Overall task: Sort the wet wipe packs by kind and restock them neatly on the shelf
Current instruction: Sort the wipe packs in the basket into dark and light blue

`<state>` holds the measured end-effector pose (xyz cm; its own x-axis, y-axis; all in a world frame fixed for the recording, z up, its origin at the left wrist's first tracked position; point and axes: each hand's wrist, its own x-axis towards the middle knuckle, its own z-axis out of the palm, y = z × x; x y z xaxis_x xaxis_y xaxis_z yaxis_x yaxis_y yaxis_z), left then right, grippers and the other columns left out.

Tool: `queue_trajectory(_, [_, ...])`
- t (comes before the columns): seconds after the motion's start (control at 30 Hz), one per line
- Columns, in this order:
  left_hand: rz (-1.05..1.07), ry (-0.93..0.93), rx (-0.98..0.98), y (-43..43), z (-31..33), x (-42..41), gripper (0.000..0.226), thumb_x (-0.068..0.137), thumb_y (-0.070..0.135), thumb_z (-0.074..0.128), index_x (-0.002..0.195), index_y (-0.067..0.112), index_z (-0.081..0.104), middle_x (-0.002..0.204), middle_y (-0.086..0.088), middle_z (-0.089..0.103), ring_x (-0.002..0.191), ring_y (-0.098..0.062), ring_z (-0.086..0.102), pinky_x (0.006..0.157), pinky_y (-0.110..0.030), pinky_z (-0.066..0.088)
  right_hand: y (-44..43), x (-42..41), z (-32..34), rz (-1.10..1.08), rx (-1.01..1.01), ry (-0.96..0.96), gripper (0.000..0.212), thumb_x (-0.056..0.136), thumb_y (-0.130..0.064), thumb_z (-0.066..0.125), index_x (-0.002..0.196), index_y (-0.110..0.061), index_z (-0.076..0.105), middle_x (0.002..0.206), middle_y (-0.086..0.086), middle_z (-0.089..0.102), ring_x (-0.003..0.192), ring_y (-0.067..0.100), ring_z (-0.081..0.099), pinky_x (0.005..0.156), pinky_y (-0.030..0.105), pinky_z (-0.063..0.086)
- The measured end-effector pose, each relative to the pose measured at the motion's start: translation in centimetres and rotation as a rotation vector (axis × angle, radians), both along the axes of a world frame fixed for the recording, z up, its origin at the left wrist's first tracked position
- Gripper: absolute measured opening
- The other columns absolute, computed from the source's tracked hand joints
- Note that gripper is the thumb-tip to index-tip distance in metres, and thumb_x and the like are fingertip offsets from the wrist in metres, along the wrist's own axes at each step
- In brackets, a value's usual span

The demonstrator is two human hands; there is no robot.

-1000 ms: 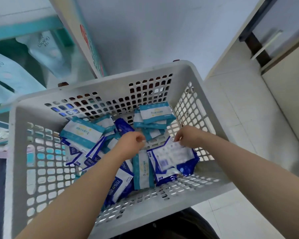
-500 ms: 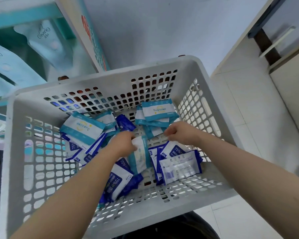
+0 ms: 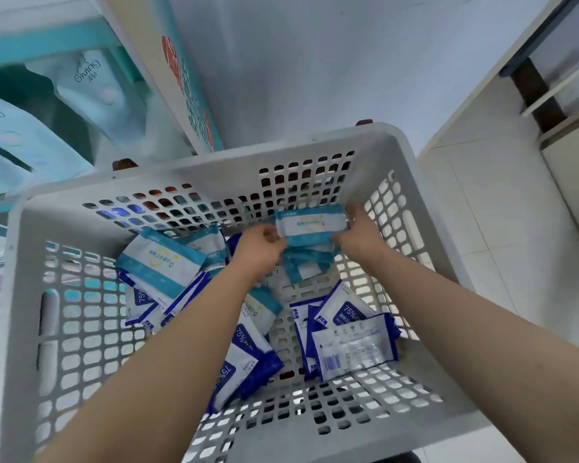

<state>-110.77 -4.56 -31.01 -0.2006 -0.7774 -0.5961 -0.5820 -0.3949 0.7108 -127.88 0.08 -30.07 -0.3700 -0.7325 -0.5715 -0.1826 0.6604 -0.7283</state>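
Basket (image 3: 214,168) of loose packs (image 3: 355,352); left grip (image 3: 259,248) and right grip (image 3: 358,235) pinch opposite ends of teal pack (image 3: 310,223) between them.

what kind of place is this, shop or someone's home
Probably a small shop: a teal display shelf stocked with matching pouches, and a white basket holding many wet wipe packs in two kinds.

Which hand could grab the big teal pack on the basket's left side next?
Probably left. The left hand sits nearest that big teal pack; the right hand is farther, by the basket's right wall. Both grip a second teal pack.
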Motion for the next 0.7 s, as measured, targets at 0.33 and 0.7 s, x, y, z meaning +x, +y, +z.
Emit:
queue_trajectory(0.33, [-0.239, -0.469, -0.529, 0.6, 1.9, 7.0, 0.037, 0.092, 0.024, 0.058, 0.126, 0.013, 0.060, 0.123, -0.014, 0.061, 0.111, -0.031, 0.055, 0.090, -0.040, 0.047, -0.5, 2.9, -0.3, 0.556, -0.009, 0.484, 0.044, 0.091, -0.021, 0.062, 0.133, -0.012, 0.055, 0.157, 0.016, 0.016, 0.143, 0.032, 0.017, 0.117, 0.032, 0.014])
queue_trajectory(0.7, [0.170, -0.766, -0.107, -0.8, 0.8, 15.1, 0.103, 0.074, 0.065, 0.067, 0.147, 0.006, 0.024, 0.147, -0.021, 0.029, 0.136, -0.036, 0.027, 0.109, -0.043, 0.028, -4.6, 15.1, -1.1, 0.474, 0.014, 0.001, 0.044, 0.093, -0.021, 0.061, 0.131, -0.002, 0.052, 0.131, 0.013, 0.057, 0.117, 0.025, 0.054, 0.094, 0.028, 0.042])
